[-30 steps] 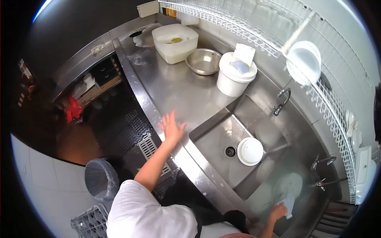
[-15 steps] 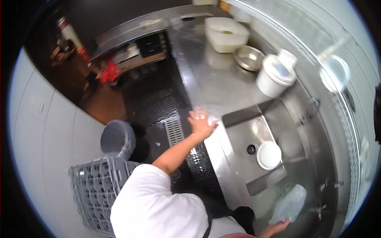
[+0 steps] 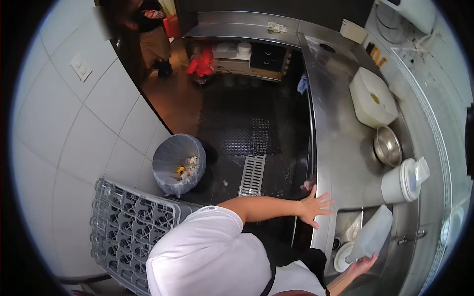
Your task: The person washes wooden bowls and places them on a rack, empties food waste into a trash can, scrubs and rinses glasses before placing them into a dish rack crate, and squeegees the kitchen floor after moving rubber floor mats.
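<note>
My left hand [image 3: 315,207] is at the front edge of the steel counter [image 3: 345,163], fingers spread and nothing in them. Over the sink [image 3: 355,213], my right hand [image 3: 364,264] grips a pale translucent plastic container [image 3: 374,234] by its lower end. The container is tilted and hides much of the basin. A round white lid or tub [image 3: 342,257] lies in the sink beside it, partly covered. Just beyond the sink stands a white lidded bucket [image 3: 396,185].
A steel bowl [image 3: 387,146] and a large white tub [image 3: 374,98] line the counter's back. On the floor side are a lined bin [image 3: 178,165] with food scraps, a grey glass rack [image 3: 133,227] and a drain grate [image 3: 253,175]. Another person [image 3: 155,42] stands in the doorway.
My view has swung left. My right hand has raised the translucent container from the water in the lower basin and brought it forward. My left hand stays spread at the counter edge.
</note>
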{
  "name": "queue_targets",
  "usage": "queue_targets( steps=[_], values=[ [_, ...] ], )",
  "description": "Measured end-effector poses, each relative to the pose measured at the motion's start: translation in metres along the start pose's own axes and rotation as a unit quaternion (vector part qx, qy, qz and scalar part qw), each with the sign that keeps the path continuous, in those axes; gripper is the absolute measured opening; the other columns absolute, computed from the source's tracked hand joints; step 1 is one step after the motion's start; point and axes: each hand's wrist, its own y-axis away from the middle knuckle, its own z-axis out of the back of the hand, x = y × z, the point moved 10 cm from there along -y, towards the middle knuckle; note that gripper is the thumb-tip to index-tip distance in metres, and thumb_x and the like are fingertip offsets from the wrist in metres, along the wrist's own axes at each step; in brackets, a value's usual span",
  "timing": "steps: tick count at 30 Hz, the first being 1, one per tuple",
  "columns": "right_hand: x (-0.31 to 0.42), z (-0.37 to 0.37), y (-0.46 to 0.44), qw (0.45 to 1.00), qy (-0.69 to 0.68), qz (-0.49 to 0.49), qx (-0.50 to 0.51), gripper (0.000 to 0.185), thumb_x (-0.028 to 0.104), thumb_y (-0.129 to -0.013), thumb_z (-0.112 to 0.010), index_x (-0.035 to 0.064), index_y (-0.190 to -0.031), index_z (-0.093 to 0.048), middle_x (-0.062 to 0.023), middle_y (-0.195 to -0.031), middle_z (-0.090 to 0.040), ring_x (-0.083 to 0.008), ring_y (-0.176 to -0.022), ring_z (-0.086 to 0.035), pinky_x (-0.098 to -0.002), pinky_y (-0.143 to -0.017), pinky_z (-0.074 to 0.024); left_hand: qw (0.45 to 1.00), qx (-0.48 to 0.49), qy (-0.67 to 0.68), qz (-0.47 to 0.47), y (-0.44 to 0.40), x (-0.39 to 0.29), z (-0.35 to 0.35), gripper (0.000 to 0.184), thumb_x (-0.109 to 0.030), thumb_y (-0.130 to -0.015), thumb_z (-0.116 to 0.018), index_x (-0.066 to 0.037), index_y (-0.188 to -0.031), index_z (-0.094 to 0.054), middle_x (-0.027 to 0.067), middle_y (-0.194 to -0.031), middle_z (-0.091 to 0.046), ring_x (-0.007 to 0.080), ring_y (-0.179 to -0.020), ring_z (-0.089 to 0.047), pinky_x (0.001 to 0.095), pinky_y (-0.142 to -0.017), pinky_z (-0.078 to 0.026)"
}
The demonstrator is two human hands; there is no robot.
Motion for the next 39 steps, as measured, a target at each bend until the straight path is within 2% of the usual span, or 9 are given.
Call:
queue_targets(
  steps=[6, 10, 17, 24, 27, 28, 30, 33, 39],
  values=[
    [-0.058, -0.172, -0.013, 0.994, 0.081, -0.018, 0.074, 0.026, 0.035, -0.086, -0.064, 0.0166, -0.071, -0.053, 0.0085, -0.058, -0.033, -0.0046, -0.051, -0.029, -0.0237, -0.048, -0.0213, 0.993, -0.005, 0.001, 0.12, -0.021, 0.131, 0.062, 0.093, -0.072, -0.078, -0.05, -0.018, -0.15, -0.028, 0.0189, -0.158, -0.009, 0.0389, -0.146, 0.001, 0.072, -0.107, 0.001],
    [-0.084, -0.279, -0.017, 0.986, 0.102, -0.016, 0.132, 0.022, 0.03, -0.086, -0.065, 0.0168, -0.072, -0.056, 0.01, -0.06, -0.035, -0.0033, -0.052, -0.029, -0.0233, -0.049, -0.0204, 0.983, -0.037, 0.001, 0.181, -0.03, 0.221, 0.127, 0.097, -0.072, -0.078, -0.051, -0.013, -0.151, -0.024, 0.0217, -0.157, -0.009, 0.0396, -0.146, 0.001, 0.0712, -0.107, 0.003],
    [-0.146, -0.455, -0.055, 0.977, 0.12, 0.004, 0.177, 0.016, 0.026, -0.086, -0.066, 0.0111, -0.081, -0.065, 0.0093, -0.066, -0.044, -0.0026, -0.057, -0.032, -0.0223, -0.053, -0.022, 0.983, -0.076, -0.005, 0.169, -0.08, 0.363, 0.195, 0.1, -0.072, -0.077, -0.053, -0.01, -0.15, -0.026, 0.0224, -0.157, -0.008, 0.0406, -0.146, 0.002, 0.0695, -0.108, 0.003],
    [-0.176, -0.648, -0.054, 0.959, 0.105, -0.02, 0.263, 0.015, 0.023, -0.086, -0.067, 0.0091, -0.082, -0.065, 0.0079, -0.069, -0.048, -0.003, -0.06, -0.035, -0.0224, -0.055, -0.0242, 0.964, -0.087, -0.022, 0.252, -0.124, 0.529, 0.278, 0.098, -0.068, -0.076, -0.056, -0.007, -0.148, -0.029, 0.0229, -0.157, -0.011, 0.0402, -0.146, -0.002, 0.0686, -0.109, -0.005],
    [-0.175, -0.718, -0.048, 0.965, 0.113, -0.011, 0.238, 0.016, 0.022, -0.086, -0.069, 0.0102, -0.078, -0.062, 0.0082, -0.07, -0.048, -0.0037, -0.062, -0.038, -0.0233, -0.057, -0.0278, 0.961, -0.099, -0.06, 0.25, -0.146, 0.604, 0.304, 0.094, -0.06, -0.077, -0.058, -0.007, -0.148, -0.028, 0.0223, -0.157, -0.011, 0.041, -0.145, -0.005, 0.0683, -0.109, -0.007],
    [-0.174, -0.745, -0.04, 0.961, 0.124, -0.017, 0.245, 0.019, 0.023, -0.087, -0.069, 0.0107, -0.075, -0.06, 0.0081, -0.07, -0.048, -0.0037, -0.063, -0.038, -0.0234, -0.057, -0.0285, 0.959, -0.046, -0.038, 0.279, -0.148, 0.615, 0.333, 0.094, -0.055, -0.076, -0.063, -0.008, -0.149, -0.026, 0.0218, -0.157, -0.01, 0.0412, -0.145, -0.004, 0.0687, -0.109, -0.008],
    [-0.188, -0.786, -0.049, 0.96, 0.157, 0.007, 0.231, 0.024, 0.024, -0.087, -0.07, 0.0117, -0.071, -0.057, 0.0083, -0.068, -0.047, -0.0035, -0.064, -0.038, -0.0233, -0.057, -0.0286, 0.949, -0.107, -0.059, 0.292, -0.167, 0.682, 0.337, 0.094, -0.045, -0.075, -0.067, -0.01, -0.15, -0.023, 0.0215, -0.157, -0.01, 0.0421, -0.145, -0.004, 0.0696, -0.109, -0.009],
    [-0.177, -0.874, -0.028, 0.943, 0.208, 0.057, 0.252, 0.031, 0.025, -0.087, -0.071, 0.0137, -0.065, -0.053, 0.0093, -0.065, -0.045, -0.0024, -0.062, -0.035, -0.0227, -0.056, -0.0257, 0.941, -0.068, -0.156, 0.292, -0.188, 0.765, 0.372, 0.086, -0.05, -0.082, -0.054, -0.009, -0.151, -0.022, 0.0197, -0.157, -0.013, 0.0398, -0.145, -0.008, 0.0709, -0.107, -0.01],
    [-0.22, -0.97, -0.035, 0.958, 0.22, 0.078, 0.166, 0.034, 0.027, -0.086, -0.072, 0.0153, -0.063, -0.051, 0.01, -0.062, -0.044, -0.0026, -0.058, -0.031, -0.0231, -0.053, -0.0212, 0.945, -0.08, -0.104, 0.301, -0.221, 0.901, 0.476, 0.087, -0.059, -0.083, -0.053, -0.009, -0.149, -0.026, 0.0165, -0.157, -0.016, 0.0381, -0.145, -0.011, 0.0717, -0.107, -0.008]
  ],
)
